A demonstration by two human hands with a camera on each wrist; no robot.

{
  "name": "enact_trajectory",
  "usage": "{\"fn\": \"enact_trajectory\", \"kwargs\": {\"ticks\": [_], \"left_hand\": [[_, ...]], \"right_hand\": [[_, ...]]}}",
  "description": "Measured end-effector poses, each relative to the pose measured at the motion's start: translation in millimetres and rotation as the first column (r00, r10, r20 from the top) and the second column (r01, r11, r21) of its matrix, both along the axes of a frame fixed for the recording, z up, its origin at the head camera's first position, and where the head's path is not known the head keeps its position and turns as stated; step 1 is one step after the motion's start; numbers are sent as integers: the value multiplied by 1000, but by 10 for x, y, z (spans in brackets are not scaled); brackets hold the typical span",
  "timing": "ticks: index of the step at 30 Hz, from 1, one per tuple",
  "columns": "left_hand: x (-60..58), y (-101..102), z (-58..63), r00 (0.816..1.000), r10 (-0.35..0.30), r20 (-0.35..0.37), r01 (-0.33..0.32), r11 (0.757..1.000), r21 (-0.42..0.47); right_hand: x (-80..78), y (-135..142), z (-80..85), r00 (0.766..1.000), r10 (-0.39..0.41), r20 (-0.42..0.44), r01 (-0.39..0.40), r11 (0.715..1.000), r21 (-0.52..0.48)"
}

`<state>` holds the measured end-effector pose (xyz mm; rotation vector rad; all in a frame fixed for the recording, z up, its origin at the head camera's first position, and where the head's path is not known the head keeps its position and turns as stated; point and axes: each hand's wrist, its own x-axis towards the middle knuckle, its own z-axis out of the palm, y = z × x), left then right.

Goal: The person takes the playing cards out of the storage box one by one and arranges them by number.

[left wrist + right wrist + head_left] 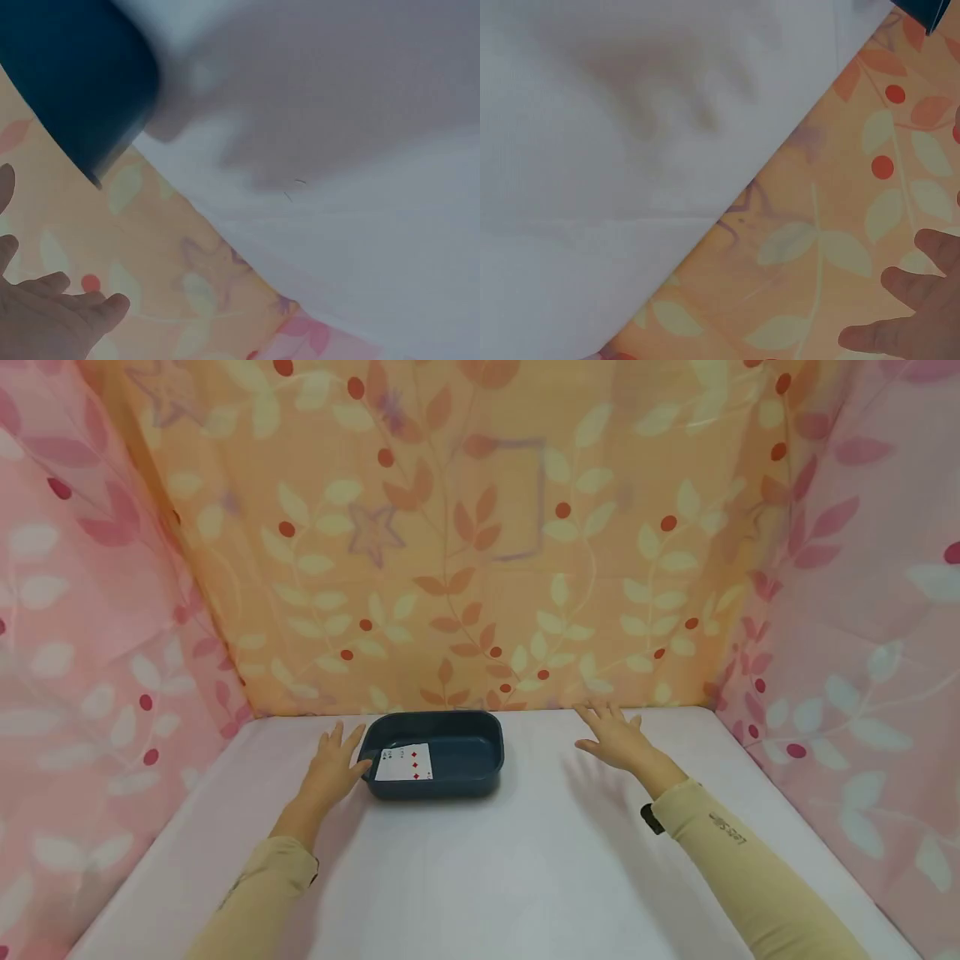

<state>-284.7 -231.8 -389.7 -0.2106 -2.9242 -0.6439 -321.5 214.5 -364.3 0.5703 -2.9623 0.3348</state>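
Sat in the middle of the head view, near the back edge of the white table (pixel 525 860): a dark blue tray (pixel 457 747), with playing cards (pixel 405 763) lying face up in its left part, red diamonds showing on the nearest one. Showed again as a dark blue corner at the upper left of the left wrist view (pixel 67 82).

Hovered just left of the tray: the left hand (pixel 333 766), fingers spread and straight, thumb close to the tray's left rim, holding nothing; contact with the rim could not be told.

Hung right of centre, well apart from the tray: the right hand (pixel 618 737), palm down, fingers spread and loose, gripping nothing.

Rose behind the table: an orange leaf-patterned cloth (pixel 480 527), with pink cloth (pixel 82 652) along both side edges of the frame.
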Motion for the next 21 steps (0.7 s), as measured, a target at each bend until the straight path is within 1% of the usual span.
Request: {"fn": "enact_trajectory", "kwargs": {"ticks": [3, 7, 10, 12, 14, 17, 21], "left_hand": [[-51, 5, -16, 1000, -7, 29, 6, 1000, 16], [-119, -17, -37, 997, 2, 80, -6, 998, 54], [-156, -34, -80, 994, 6, 112, -20, 992, 125], [-190, -34, -118, 994, 6, 113, -28, 982, 189], [-227, -22, -169, 994, 15, 108, -43, 964, 263], [-280, 4, -266, 994, 64, 92, -93, 931, 352], [-327, 32, -376, 987, 129, 94, -159, 860, 486]], "right_hand": [[-3, -29, -33, 1000, -1, -14, 1, 1000, -19], [-25, -105, -80, 1000, 3, -3, -3, 1000, -31], [-48, -187, -83, 1000, 14, 11, -14, 999, -46], [-64, -249, -84, 1000, 26, 2, -26, 997, -69], [-82, -309, -94, 999, 38, -10, -39, 994, -99], [-104, -404, -129, 997, 61, -42, -67, 987, -148], [-121, -563, -185, 991, 110, -72, -123, 966, -227]]}}
